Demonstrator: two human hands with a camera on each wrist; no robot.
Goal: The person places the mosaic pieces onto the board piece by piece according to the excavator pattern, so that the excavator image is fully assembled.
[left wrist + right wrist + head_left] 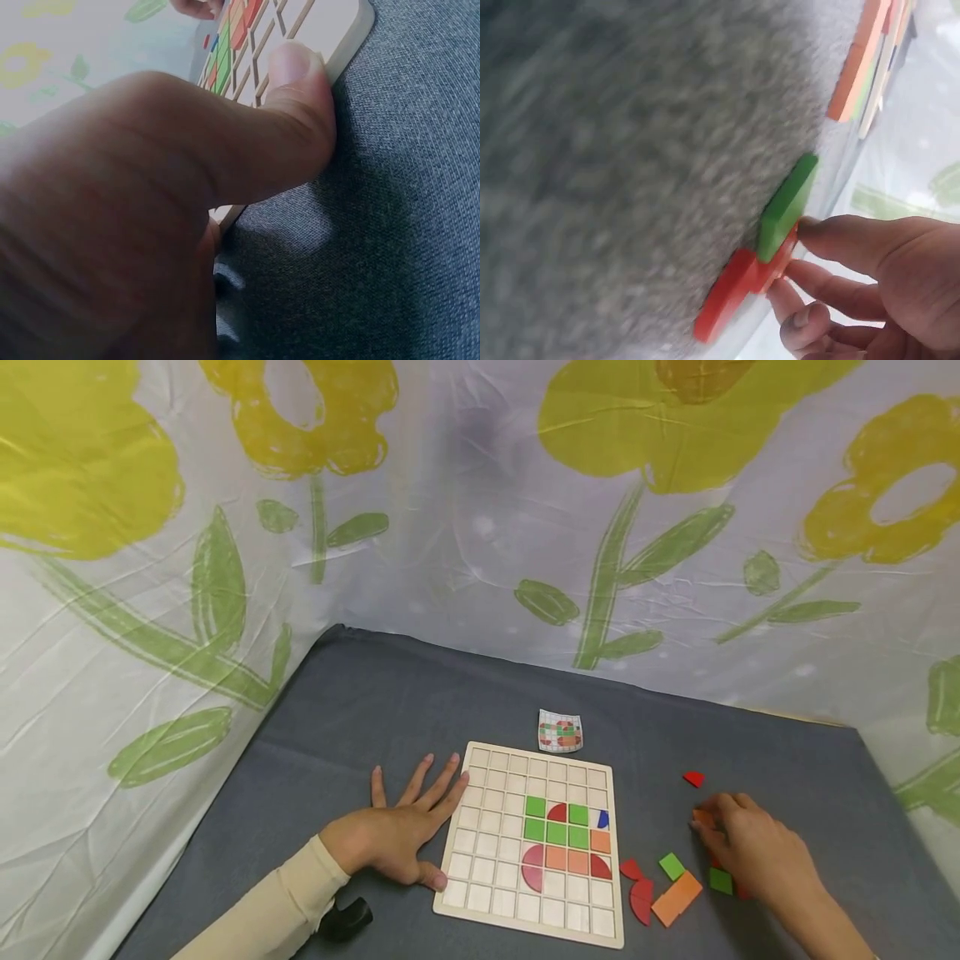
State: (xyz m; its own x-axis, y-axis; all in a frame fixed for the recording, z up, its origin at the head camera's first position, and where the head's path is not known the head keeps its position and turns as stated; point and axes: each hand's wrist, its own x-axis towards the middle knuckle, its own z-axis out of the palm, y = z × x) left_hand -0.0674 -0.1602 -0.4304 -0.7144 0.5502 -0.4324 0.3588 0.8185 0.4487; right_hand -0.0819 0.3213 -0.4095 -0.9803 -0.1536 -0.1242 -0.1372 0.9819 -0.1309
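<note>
A wooden grid board (482, 870) lies on the dark cloth, with green, orange, red and blue pieces set in its right-hand cells. My left hand (401, 842) rests along the board's left edge, fingers spread. In the left wrist view its thumb (296, 82) lies over the rim. To the right of the board, my right hand (761, 847) pinches an orange piece (703, 817) between thumb and fingertips. Close by, a green square (721, 882) lies under the hand, and a red piece (724, 296) sits beside it in the right wrist view.
Beyond the board lies a small pattern card (560, 732). Loose orange squares (677, 899), a green square (672, 866) and red pieces (641, 900) lie between board and right hand. Another red piece (693, 778) sits farther back. A black object (347, 920) is near my left wrist.
</note>
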